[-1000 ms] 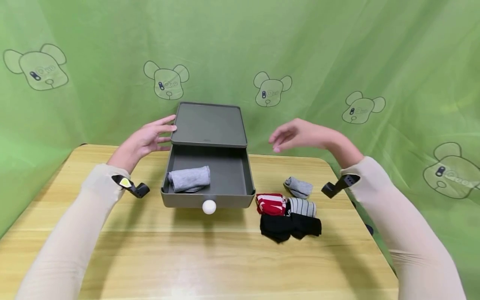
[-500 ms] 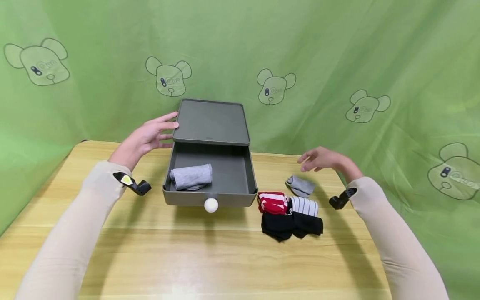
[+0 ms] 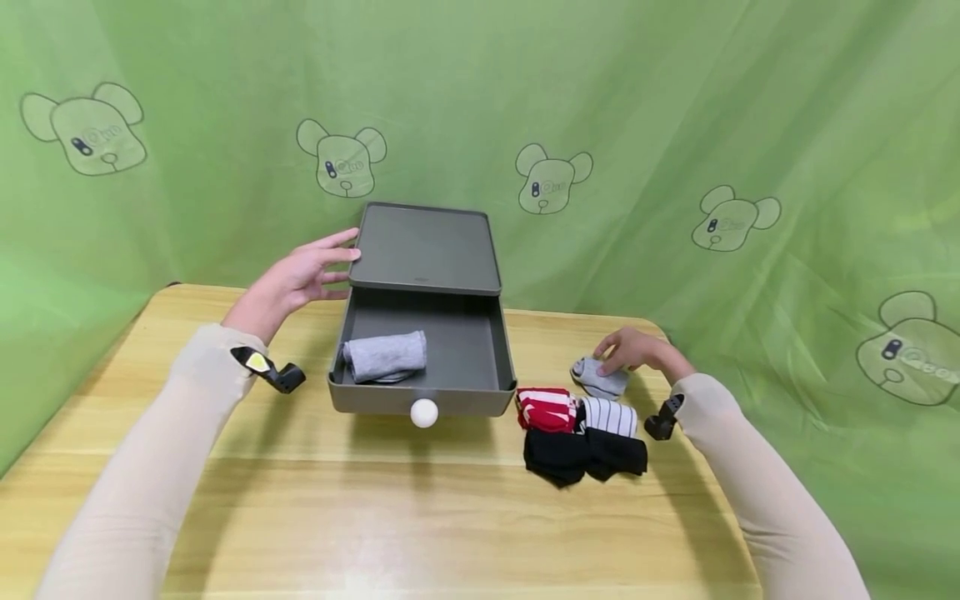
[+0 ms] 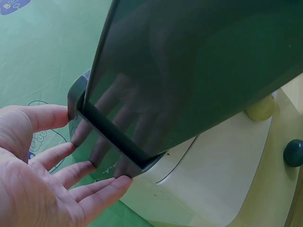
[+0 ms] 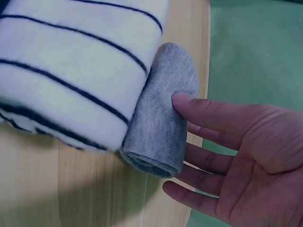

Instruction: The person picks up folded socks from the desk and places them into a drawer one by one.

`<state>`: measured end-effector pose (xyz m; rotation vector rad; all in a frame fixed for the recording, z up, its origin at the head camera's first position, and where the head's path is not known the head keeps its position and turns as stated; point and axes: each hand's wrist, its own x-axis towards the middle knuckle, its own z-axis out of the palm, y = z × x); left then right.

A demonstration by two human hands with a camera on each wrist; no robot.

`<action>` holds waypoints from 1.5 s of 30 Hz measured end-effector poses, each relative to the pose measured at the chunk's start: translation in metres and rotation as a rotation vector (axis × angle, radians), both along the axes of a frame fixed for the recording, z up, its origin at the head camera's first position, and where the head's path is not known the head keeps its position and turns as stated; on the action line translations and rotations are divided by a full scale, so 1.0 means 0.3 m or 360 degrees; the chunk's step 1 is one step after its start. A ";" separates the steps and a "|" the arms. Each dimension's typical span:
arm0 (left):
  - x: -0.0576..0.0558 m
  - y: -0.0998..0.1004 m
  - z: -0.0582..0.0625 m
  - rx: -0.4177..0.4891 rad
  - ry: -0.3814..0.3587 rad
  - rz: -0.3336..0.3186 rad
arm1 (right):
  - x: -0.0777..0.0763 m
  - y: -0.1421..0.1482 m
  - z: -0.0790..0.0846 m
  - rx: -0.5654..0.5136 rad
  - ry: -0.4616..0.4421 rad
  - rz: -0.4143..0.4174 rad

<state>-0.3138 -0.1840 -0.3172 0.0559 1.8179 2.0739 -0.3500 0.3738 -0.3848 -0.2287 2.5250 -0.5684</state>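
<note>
My left hand (image 3: 292,279) has its fingers spread, fingertips against the left side of a dark grey storage box (image 3: 427,246). In the left wrist view, those fingertips (image 4: 124,182) meet the box's edge. The box's drawer (image 3: 465,402) is pulled out, white knob (image 3: 423,412) in front, and a folded grey sock (image 3: 386,357) lies inside at the left. On the right, my right hand (image 3: 637,350) pinches a rolled grey sock (image 5: 158,118) on the table; the thumb (image 5: 194,105) presses its near face while the other fingers pass behind it, partly hidden.
Beside that sock lies a white sock with dark stripes (image 3: 609,417), with a red and white sock (image 3: 546,410) to its left. Black socks (image 3: 585,452) lie in front of both. A green curtain (image 3: 450,100) hangs behind the wooden table (image 3: 285,517).
My right hand has come down and rightward from above the table beside the box to the rolled grey sock, which it now pinches. The left hand has stayed at the box.
</note>
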 end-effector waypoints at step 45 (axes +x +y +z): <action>0.008 -0.004 0.000 -0.0004 -0.0001 -0.0015 | 0.060 -0.254 0.424 -0.0179 0.0226 0.0340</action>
